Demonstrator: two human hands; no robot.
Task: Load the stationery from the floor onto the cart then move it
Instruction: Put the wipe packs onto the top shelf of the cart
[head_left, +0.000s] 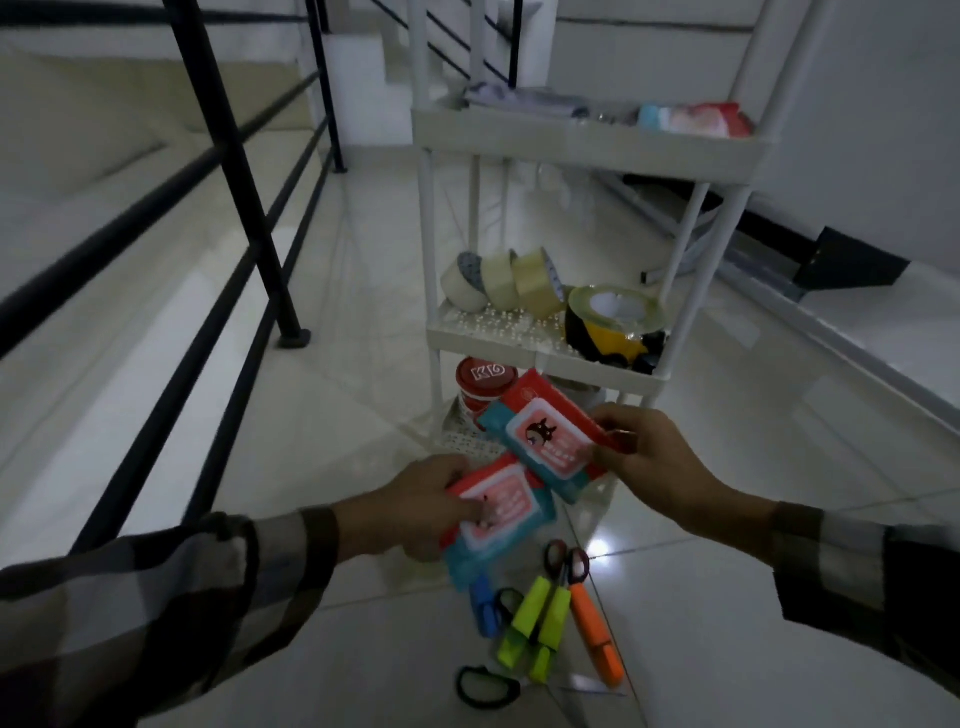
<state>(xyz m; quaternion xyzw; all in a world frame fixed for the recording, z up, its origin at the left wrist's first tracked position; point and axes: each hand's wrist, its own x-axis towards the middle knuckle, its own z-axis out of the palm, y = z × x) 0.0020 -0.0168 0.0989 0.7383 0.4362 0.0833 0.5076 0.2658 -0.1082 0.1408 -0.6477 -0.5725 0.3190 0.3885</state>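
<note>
On the floor (332, 415) nearest the camera lie the stationery not yet loaded: an orange highlighter (597, 636), two yellow-green highlighters (535, 631), a blue item (485, 613) partly hidden under the lower pack, and scissors (567, 562) with dark handles. Just above them, the left hand (415, 506) has its grip closed on a red-and-teal wipes pack (493, 519), thumb on top. The right hand (649, 457) pinches a second wipes pack (550, 441) by its right end, held up in front of the cart's lowest tier. Beyond, the white cart (587, 150) carries tape rolls (506, 283) and a black-and-yellow tape roll (615, 325) on its middle shelf, a red-lidded jar (480, 382) on the bottom one, and another pack (696, 119) on top.

The end pinch looks weak; the soft pack could sag or slip as it goes in, and it might knock the jar. A push on the light cart could roll it away.

The bottom shelf is mostly blocked by the packs, the top shelf's contents are blurred, and what the blue item is cannot be told.
</note>
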